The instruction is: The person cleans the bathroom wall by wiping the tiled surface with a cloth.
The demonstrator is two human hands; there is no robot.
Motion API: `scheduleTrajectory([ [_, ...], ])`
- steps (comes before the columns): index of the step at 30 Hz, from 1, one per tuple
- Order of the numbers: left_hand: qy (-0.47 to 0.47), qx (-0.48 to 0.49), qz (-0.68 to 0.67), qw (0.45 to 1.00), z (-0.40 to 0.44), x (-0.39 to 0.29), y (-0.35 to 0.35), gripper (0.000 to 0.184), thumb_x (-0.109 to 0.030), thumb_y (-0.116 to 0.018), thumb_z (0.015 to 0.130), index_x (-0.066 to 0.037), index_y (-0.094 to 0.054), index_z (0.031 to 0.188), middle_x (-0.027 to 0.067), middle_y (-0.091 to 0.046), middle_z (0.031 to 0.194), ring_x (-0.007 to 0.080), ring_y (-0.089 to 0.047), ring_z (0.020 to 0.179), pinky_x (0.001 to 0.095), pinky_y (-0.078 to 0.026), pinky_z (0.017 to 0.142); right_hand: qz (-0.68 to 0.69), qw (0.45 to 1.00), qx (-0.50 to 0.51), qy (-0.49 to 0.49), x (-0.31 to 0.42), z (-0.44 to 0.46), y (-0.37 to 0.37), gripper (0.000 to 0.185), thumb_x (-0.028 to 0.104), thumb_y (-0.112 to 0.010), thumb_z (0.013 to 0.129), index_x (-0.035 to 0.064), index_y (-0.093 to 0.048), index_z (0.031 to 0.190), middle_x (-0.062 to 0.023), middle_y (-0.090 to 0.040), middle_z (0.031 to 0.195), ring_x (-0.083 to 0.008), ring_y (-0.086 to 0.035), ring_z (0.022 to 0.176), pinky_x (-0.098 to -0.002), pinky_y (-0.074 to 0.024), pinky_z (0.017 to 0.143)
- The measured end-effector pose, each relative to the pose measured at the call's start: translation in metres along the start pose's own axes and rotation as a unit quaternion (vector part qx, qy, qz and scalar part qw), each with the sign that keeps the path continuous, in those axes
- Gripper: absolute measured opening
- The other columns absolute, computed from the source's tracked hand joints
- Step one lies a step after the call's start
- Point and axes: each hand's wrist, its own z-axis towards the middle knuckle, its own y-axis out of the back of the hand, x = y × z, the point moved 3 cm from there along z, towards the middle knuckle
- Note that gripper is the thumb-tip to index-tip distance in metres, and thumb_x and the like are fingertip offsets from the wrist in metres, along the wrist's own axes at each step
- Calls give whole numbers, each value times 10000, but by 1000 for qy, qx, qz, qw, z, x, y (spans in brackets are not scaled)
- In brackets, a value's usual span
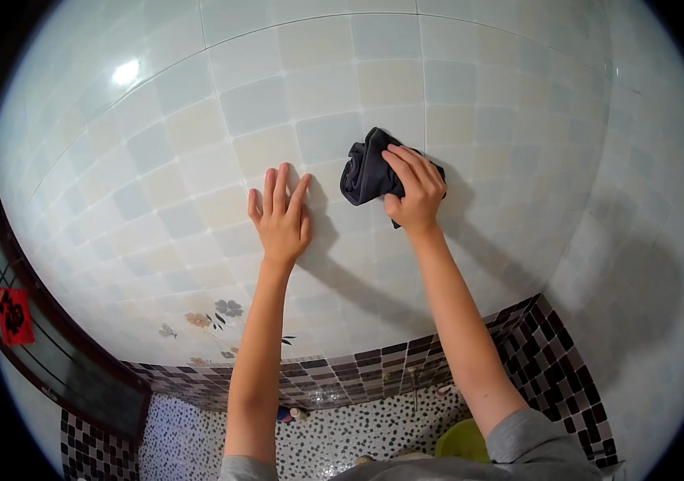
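Observation:
My right hand (416,188) presses a dark, bunched-up cloth (368,172) against the tiled wall (326,96). The fingers lie over the cloth's right part, with the thumb at its lower edge. To the left, my left hand (282,220) rests on the same wall with its fingers spread, holding nothing. The wall carries pale blue, beige and white squares, and both arms cast shadows on it.
A dark-framed door (61,345) with a red paper sign (15,316) is at the left. Below, dark mosaic tiles (374,369) meet a speckled floor (190,441). A green basin (462,441) stands near my right elbow. Another wall (639,240) adjoins on the right.

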Motion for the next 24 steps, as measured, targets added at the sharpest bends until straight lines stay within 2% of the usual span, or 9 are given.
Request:
scheduleTrajectory([
  [9, -13, 88, -53, 995, 0, 12, 22, 578, -33, -558, 863, -162, -644, 1420, 139, -442, 1643, 318, -361, 1553, 490, -161, 1251, 13, 1000, 10, 14, -6, 2, 5, 541, 115, -555, 592, 106, -779, 1085, -60, -774, 1142, -282, -735, 1043, -393, -571, 915],
  [12, 66, 18, -169, 983, -24, -3, 39, 502, -42, -546, 891, -109, -654, 1376, 182, -487, 1583, 370, -416, 1498, 498, -228, 1233, 18, 1000, 14, 3, -4, 4, 5, 532, 118, -559, 594, 108, -779, 1078, -58, -773, 1145, -281, -731, 1030, -394, -570, 910],
  [13, 61, -16, -201, 978, -35, -26, 58, 429, -69, -543, 929, -46, -654, 1343, 221, -510, 1532, 417, -454, 1442, 512, -294, 1208, 17, 1000, 14, 3, -4, 2, 5, 535, 117, -560, 593, 108, -777, 1082, -57, -772, 1151, -282, -730, 1033, -395, -570, 911],
  [14, 63, -20, -263, 962, -46, -57, 80, 421, -96, -514, 975, 5, -612, 1372, 241, -485, 1543, 412, -456, 1440, 522, -320, 1200, 15, 1000, 12, 3, -6, 1, 3, 538, 115, -561, 593, 108, -775, 1086, -57, -770, 1157, -284, -729, 1035, -397, -569, 911],
  [16, 85, -142, -503, 848, -68, -142, 118, 521, -302, -484, 1046, 7, -528, 1463, 252, -422, 1589, 391, -436, 1462, 543, -290, 1233, 8, 1000, 2, 4, -9, -3, -1, 540, 104, -562, 589, 106, -772, 1086, -57, -766, 1179, -285, -725, 1045, -402, -569, 914],
  [17, -31, 101, -524, 845, -108, -197, 134, 605, -429, -410, 1068, 1, -523, 1479, 240, -422, 1603, 387, -423, 1479, 521, -276, 1250, 11, 1000, -3, 5, -7, 0, -1, 539, 101, -561, 589, 104, -772, 1085, -56, -766, 1179, -282, -724, 1047, -401, -569, 914],
  [19, -122, 247, -706, 652, -83, -295, 174, 717, -545, -268, 1103, -11, -508, 1519, 210, -437, 1627, 389, -418, 1503, 484, -289, 1260, 12, 1000, 1, 2, 0, 3, 6, 536, 96, -561, 588, 100, -771, 1081, -54, -766, 1179, -277, -723, 1052, -399, -570, 914],
  [22, -143, 249, -693, 662, -72, -282, 159, 706, -513, -235, 1109, -11, -541, 1500, 206, -473, 1611, 396, -435, 1501, 510, -313, 1242, 19, 999, 33, 28, -7, 0, 10, 544, 73, -545, 593, 80, -761, 1092, -68, -770, 1168, -294, -720, 1050, -402, -568, 928],
  [24, -100, 181, -658, 724, -62, -255, 155, 704, -486, -212, 1109, -8, -593, 1459, 224, -509, 1579, 388, -449, 1501, 512, -321, 1236, 13, 998, 61, 8, -5, -8, 16, 551, 71, -531, 594, 75, -760, 1096, -78, -771, 1169, -303, -719, 1050, -399, -565, 941],
])
